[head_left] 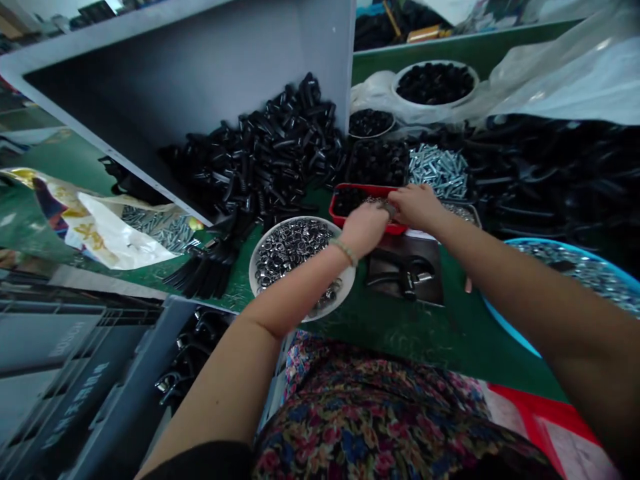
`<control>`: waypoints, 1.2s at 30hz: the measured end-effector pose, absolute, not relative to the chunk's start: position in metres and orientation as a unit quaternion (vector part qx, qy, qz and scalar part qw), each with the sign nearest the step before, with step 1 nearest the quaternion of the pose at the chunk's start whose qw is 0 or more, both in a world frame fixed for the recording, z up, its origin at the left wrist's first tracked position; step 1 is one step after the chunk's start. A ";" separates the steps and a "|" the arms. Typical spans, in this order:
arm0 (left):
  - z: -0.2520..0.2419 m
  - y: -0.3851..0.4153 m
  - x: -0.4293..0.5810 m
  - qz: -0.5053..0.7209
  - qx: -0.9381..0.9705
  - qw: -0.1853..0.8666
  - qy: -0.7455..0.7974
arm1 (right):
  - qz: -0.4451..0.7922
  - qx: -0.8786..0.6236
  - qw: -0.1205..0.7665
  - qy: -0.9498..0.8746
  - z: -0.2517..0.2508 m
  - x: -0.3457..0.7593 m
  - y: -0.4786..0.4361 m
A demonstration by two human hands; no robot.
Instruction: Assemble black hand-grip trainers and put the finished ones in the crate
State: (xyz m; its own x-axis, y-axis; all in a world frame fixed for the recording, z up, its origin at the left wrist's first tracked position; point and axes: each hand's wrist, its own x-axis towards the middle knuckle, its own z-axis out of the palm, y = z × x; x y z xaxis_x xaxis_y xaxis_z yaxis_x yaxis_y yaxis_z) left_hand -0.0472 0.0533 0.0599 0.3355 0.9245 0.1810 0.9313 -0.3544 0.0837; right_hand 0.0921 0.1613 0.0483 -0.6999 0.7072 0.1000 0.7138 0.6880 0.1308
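Observation:
My left hand [364,228] is over the right part of a red tray [336,215] with small black parts in its left end. Its fingers are closed around a small greyish piece that I cannot make out. My right hand [414,205] is close beside it at the tray's right end, fingers bent together, their tips partly hidden. Below both hands, a black part with a metal fitting [407,275] lies on a dark square sheet [435,292]. A white bowl of metal rings [295,250] stands under my left forearm.
A grey crate [175,80] on its side spills black handle-like parts [270,153]. Silvery screws [437,170] are piled behind my right hand. A blue basin [505,327] of metal pieces is on the right; a white bowl [435,83] of black parts stands behind.

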 end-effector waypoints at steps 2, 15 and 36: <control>0.066 0.091 -0.059 -0.081 -0.785 0.011 -0.614 | -0.064 -0.399 0.042 -0.914 0.049 0.094 0.161; 0.049 0.129 -0.059 -0.090 -0.783 -0.061 -0.613 | 0.125 -0.442 0.216 -0.862 0.058 0.120 0.146; 0.050 0.031 -0.036 -0.329 -0.682 -0.401 -0.515 | 0.189 -0.488 0.196 -0.829 0.013 0.212 0.032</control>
